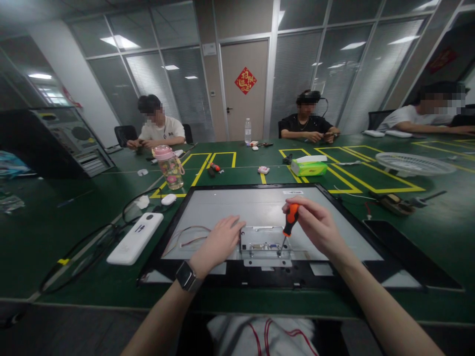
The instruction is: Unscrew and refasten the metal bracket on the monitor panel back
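Note:
A large flat display panel [208, 202] with a black frame lies face down or flat on the table in front of me. Near its front edge sits a metal bracket [261, 233] with connector ports on it. My right hand [315, 222] grips an orange-and-black screwdriver [291, 217], its shaft slanting down to the bracket's lower right corner. Fingers stretched out, my left hand [220, 242] rests at the bracket's left edge; whether the thumb presses on it is hidden. Thin wires [193, 237] run over the panel left of that hand.
To the left are a white power bank [136, 238], black cables [79, 247] and a pink-lidded bottle [169, 170]. A black strip-like panel [408, 252] lies at right. Behind are a green tissue pack [308, 167] and a white round grille [411, 163]. Several people sit across the table.

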A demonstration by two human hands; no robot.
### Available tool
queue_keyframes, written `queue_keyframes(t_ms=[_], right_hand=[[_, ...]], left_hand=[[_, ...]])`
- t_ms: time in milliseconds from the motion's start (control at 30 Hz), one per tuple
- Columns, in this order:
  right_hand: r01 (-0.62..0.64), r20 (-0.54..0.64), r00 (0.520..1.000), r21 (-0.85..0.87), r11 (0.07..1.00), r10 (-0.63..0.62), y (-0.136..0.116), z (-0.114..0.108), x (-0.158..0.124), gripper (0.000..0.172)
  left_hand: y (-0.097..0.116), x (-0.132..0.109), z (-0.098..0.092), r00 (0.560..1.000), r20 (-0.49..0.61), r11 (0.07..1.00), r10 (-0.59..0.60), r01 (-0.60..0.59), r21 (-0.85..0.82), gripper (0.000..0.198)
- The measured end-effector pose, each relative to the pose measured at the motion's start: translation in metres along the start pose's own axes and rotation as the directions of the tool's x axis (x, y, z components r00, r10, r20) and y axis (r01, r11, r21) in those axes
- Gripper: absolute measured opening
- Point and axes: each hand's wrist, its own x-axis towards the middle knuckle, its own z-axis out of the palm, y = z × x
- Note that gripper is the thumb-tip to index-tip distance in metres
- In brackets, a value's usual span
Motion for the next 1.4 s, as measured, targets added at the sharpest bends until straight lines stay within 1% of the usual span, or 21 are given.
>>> queue_keyframes(t_ms=[100, 233, 333, 467, 533, 633, 733, 800, 833, 933, 1000, 1067, 1133, 1200, 1267, 1333, 1400], right_hand=[[0.002, -0.002, 1.0, 0.02, 1.0, -0.002, -0.002, 0.001, 0.0, 0.021], [0.043, -0.004, 0.999, -0.035, 0.998, -0.043, -0.003, 0.001, 0.001, 0.015], [0.013, 0.005, 1.0, -0.043, 0.999, -0.013, -0.004, -0.001, 0.0, 0.018], [-0.039, 0.039, 0.999, 0.029, 0.999, 0.038, -0.004, -0.001, -0.001, 0.022], [-0.048, 0.054, 0.997, 0.038, 0.998, 0.046, -0.005, -0.001, -0.001, 0.024], [-0.02, 0.036, 0.999, -0.069, 0.997, 0.022, -0.006, 0.001, 0.0, 0.026], [0.082, -0.035, 0.995, -0.225, 0.971, -0.092, -0.009, 0.005, 0.0, 0.017], [0.138, -0.067, 0.984, -0.293, 0.946, -0.164, -0.011, 0.007, 0.0, 0.013], [0.15, -0.067, 0.982, -0.307, 0.94, -0.179, -0.011, 0.008, -0.001, 0.013], [0.133, -0.029, 0.989, -0.251, 0.959, -0.144, -0.008, 0.007, -0.003, 0.023], [0.103, -0.028, 0.994, -0.196, 0.975, -0.11, -0.007, 0.006, -0.004, 0.024], [0.094, -0.059, 0.992, -0.215, 0.972, -0.109, -0.007, 0.006, -0.004, 0.018], [0.121, -0.096, 0.984, -0.27, 0.955, -0.152, -0.008, 0.007, -0.002, 0.01], [0.143, -0.109, 0.977, -0.303, 0.942, -0.183, -0.009, 0.007, -0.001, 0.009], [0.135, -0.092, 0.982, -0.272, 0.953, -0.166, -0.008, 0.006, -0.001, 0.017], [0.101, -0.057, 0.992, -0.185, 0.978, -0.114, -0.005, 0.004, -0.002, 0.025], [0.068, -0.035, 0.997, -0.11, 0.992, -0.072, -0.004, 0.003, -0.003, 0.028]], left_hand=[[-0.001, 0.001, 0.001, 1.0, 0.004, 1.0, -0.008, 0.008, 0.002, 0.04], [-0.002, 0.001, 0.002, 1.0, -0.008, 1.0, -0.003, 0.003, -0.002, 0.04], [-0.003, 0.001, 0.003, 1.0, -0.018, 1.0, 0.01, -0.01, -0.002, 0.04], [-0.002, 0.0, 0.003, 1.0, -0.009, 1.0, 0.008, -0.008, 0.013, 0.04], [-0.002, 0.0, 0.003, 1.0, -0.009, 1.0, 0.004, -0.004, 0.015, 0.041], [-0.002, 0.0, 0.004, 1.0, -0.015, 1.0, 0.009, -0.009, 0.003, 0.04], [-0.004, 0.0, 0.005, 1.0, -0.015, 1.0, 0.006, -0.006, -0.007, 0.04], [-0.005, 0.001, 0.007, 1.0, -0.018, 1.0, 0.004, -0.004, -0.008, 0.04], [-0.005, 0.001, 0.007, 1.0, -0.02, 1.0, 0.004, -0.004, -0.008, 0.04], [-0.005, 0.0, 0.007, 1.0, -0.022, 1.0, 0.006, -0.006, -0.005, 0.04], [-0.004, 0.0, 0.006, 1.0, -0.015, 1.0, 0.007, -0.007, -0.002, 0.04], [-0.004, 0.0, 0.005, 1.0, -0.012, 1.0, 0.004, -0.004, -0.006, 0.04], [-0.003, 0.0, 0.005, 1.0, -0.014, 1.0, -0.003, 0.003, -0.01, 0.04], [-0.003, 0.0, 0.005, 1.0, -0.017, 1.0, -0.005, 0.005, -0.011, 0.04], [-0.002, 0.0, 0.005, 1.0, -0.019, 1.0, -0.002, 0.002, -0.011, 0.04], [-0.002, 0.0, 0.004, 1.0, -0.018, 1.0, 0.003, -0.003, -0.007, 0.039], [-0.002, 0.0, 0.004, 1.0, -0.016, 1.0, 0.004, -0.004, 0.0, 0.039]])
